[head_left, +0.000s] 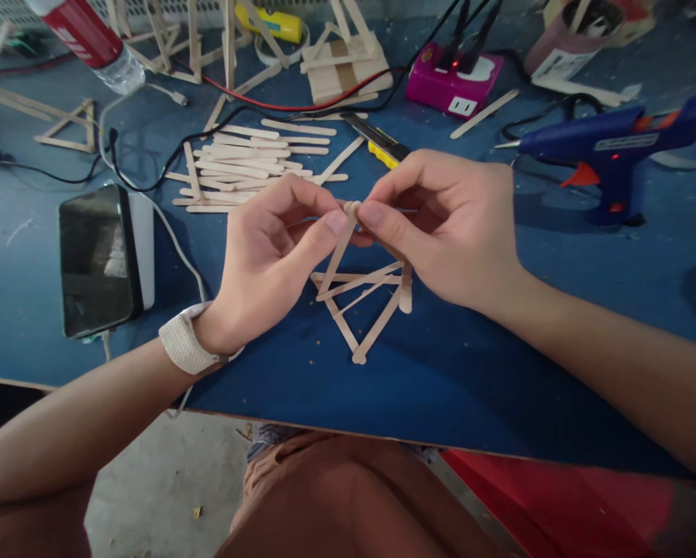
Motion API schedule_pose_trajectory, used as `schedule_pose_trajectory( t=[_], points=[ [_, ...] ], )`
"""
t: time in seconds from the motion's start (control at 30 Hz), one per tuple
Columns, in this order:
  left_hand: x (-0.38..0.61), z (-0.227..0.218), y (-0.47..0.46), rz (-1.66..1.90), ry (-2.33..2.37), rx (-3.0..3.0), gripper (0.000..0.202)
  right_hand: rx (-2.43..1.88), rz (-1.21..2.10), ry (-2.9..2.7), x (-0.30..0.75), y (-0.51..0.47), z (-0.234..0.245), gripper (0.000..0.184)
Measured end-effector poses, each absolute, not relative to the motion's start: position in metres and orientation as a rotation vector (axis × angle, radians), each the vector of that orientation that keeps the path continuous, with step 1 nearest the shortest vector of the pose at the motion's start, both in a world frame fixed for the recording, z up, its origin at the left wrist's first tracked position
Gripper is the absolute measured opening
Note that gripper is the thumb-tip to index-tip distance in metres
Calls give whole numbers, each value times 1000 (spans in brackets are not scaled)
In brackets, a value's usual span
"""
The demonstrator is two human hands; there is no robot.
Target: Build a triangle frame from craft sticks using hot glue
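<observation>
A small frame of wooden craft sticks (364,298), triangles joined into a pyramid shape, stands on the blue table (499,372) in front of me. My left hand (267,256) and my right hand (446,225) meet above it. Thumb and forefinger of each hand pinch the top ends of the sticks where they come together at the peak. The lower corner of the frame rests on the table. A white band wraps my left wrist.
A pile of loose craft sticks (249,163) lies behind my hands. A blue glue gun (615,151) stands at the right, a yellow utility knife (380,143) and a pink power strip (456,81) behind. A phone on a power bank (101,260) lies left. More stick frames (69,128) sit far back.
</observation>
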State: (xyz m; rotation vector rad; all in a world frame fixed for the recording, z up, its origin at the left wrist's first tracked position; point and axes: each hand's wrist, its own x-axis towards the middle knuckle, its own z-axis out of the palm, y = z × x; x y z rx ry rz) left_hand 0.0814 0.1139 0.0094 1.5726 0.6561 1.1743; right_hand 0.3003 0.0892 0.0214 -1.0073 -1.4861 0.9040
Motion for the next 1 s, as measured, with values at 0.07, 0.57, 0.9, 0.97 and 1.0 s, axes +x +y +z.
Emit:
schedule_pose_trajectory(
  t=[0.07, 0.57, 0.9, 0.97, 1.0],
  points=[
    [82, 12, 114, 1182, 660, 1605, 24, -1000, 900, -1494, 301, 90, 20, 53],
    [86, 16, 116, 1181, 742, 1663, 45, -1022, 807, -1596, 305, 91, 16, 53],
    [80, 5, 121, 1202, 722, 1643, 42, -940, 886, -1617, 306, 94, 20, 46],
    [78, 4, 121, 1171, 741, 1645, 41, -955, 921, -1621, 306, 96, 22, 48],
    [78, 4, 121, 1157, 739, 1632, 41, -966, 935, -1620, 306, 96, 22, 49]
  ],
)
